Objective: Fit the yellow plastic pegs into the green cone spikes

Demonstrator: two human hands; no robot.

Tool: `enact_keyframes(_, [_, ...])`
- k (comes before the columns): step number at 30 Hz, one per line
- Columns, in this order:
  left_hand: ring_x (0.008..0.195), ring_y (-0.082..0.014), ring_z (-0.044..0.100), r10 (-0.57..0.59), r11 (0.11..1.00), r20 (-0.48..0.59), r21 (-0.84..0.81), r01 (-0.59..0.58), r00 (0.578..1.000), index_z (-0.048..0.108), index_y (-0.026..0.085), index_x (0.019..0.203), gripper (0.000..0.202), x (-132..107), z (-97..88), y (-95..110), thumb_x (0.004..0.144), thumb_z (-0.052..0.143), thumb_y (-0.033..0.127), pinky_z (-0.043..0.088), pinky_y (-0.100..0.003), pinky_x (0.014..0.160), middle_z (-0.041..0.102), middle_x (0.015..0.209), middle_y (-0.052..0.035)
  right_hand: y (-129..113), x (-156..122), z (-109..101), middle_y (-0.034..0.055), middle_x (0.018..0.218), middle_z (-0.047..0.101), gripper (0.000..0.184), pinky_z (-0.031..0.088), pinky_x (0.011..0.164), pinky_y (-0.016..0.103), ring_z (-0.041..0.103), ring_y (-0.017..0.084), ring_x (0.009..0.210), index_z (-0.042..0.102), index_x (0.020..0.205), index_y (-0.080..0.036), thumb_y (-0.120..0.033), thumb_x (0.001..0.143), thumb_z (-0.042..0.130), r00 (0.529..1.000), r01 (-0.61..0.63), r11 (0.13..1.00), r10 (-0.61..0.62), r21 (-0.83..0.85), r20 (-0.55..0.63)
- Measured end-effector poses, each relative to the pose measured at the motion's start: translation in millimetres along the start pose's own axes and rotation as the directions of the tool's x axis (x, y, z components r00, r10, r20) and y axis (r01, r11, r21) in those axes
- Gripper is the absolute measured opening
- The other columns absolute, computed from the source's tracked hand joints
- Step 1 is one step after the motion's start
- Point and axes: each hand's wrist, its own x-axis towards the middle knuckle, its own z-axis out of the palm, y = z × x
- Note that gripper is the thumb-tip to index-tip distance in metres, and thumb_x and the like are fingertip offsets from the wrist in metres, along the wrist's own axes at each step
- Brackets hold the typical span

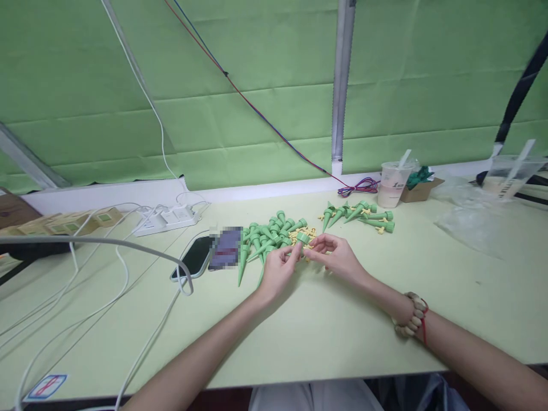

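My left hand (279, 268) is closed on a green plastic cone spike (299, 241), its wide end held up toward the right. My right hand (336, 255) pinches something small at that end, too small to make out. Just behind my hands lies a pile of green cone spikes (263, 237) mixed with small yellow parts (302, 233). A second group of green spikes with yellow pieces fitted (363, 216) lies further right on the pale green table (325, 325).
A dark phone (194, 258) and a blurred card (226, 248) lie left of the pile. White cables (107, 268) and a power strip (169, 218) cover the left side. A plastic cup (391, 184), a small cardboard box (422, 187) and clear bags (475, 214) stand at the back right.
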Motion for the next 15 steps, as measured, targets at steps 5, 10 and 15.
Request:
enact_keyframes(5, [0.047, -0.0072, 0.027, 0.034, 0.999, 0.054, -0.015, -0.033, 0.998, 0.053, 0.014, 0.060, 0.045, 0.4, -2.9, 2.9, 0.080, 0.041, 0.052, 0.020, -0.021, 0.046, 0.037, 0.050, 0.0030, -5.7, 2.0, -4.3, 0.0022, 0.070, 0.061, 0.035, 0.039, 0.043, 0.016, 0.053, 0.007, 0.055, 0.065, 0.074, -0.015, -0.048, 0.065, 0.067, 0.878, -0.422, 0.875, 0.329, 0.236, 0.347])
enact_keyframes(10, [0.046, -0.0073, 0.026, 0.039, 0.996, 0.079, 0.083, -0.046, 0.996, 0.057, 0.015, 0.065, 0.045, -0.4, -4.4, 2.8, 0.080, 0.040, 0.054, 0.020, -0.022, 0.046, 0.039, 0.052, 0.0028, -6.0, 3.4, -5.6, -0.0008, 0.060, 0.059, 0.029, 0.040, 0.048, 0.017, 0.047, 0.005, 0.051, 0.066, 0.065, -0.014, -0.041, 0.059, 0.073, 0.885, -0.419, 0.875, 0.333, 0.243, 0.325])
enact_keyframes(15, [0.047, -0.0079, 0.028, 0.047, 0.988, 0.111, 0.142, -0.063, 0.993, 0.057, 0.014, 0.062, 0.048, 1.0, -5.9, 3.4, 0.082, 0.035, 0.053, 0.020, -0.022, 0.047, 0.039, 0.051, 0.0025, -7.0, 3.5, -3.3, -0.0020, 0.048, 0.051, 0.030, 0.035, 0.045, 0.021, 0.043, 0.008, 0.045, 0.060, 0.054, -0.014, -0.041, 0.061, 0.070, 0.963, -0.212, 0.976, 0.200, 0.047, 0.183])
